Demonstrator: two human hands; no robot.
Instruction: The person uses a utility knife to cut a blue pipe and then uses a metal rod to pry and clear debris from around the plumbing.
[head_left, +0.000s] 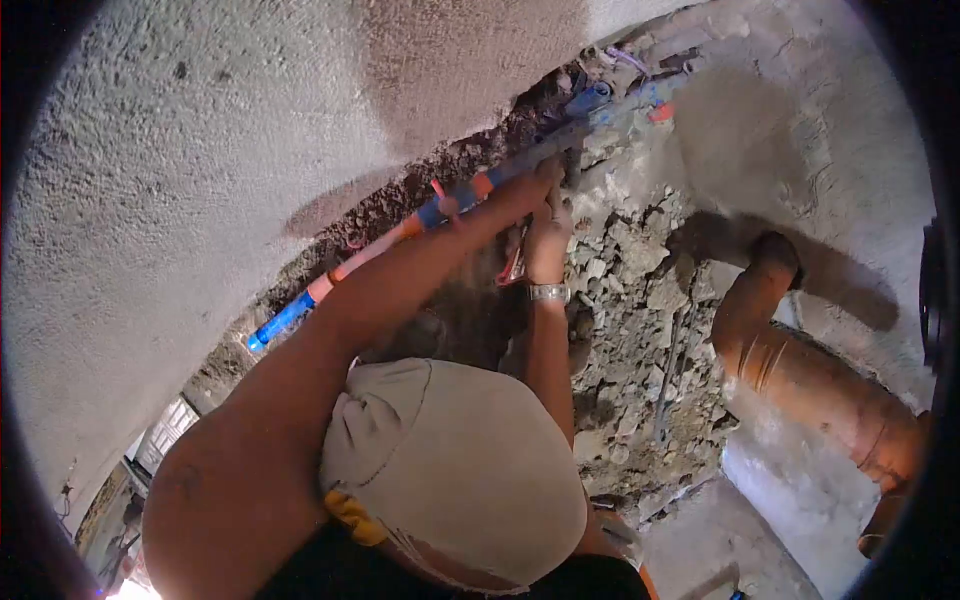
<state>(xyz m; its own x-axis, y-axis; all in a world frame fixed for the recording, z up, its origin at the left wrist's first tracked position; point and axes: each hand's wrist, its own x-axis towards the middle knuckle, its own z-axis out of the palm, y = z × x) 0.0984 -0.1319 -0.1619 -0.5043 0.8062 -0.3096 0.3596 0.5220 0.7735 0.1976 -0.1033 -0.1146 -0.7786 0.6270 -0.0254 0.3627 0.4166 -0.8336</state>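
Observation:
Neither of my hands shows in the view. Just below the camera crouches another person wearing a pale cap (470,460), both bare arms stretched forward. That person's hands (548,215) meet close together at a long pipe (370,252) with blue and orange sections along the wall base. What the fingers grip cannot be made out. A metal watch (549,292) circles the right wrist. Near the hands lies a red-edged object (512,265), partly hidden by the arms. A red piece (446,198) sticks out at a blue section of the pipe.
Broken rubble (630,290) fills the ground right of the hands. A thick orange drain pipe (810,390) with an elbow runs along the right. The rough plaster wall (220,130) borders the trench at left. A blue pipe fitting (590,98) lies at the far end.

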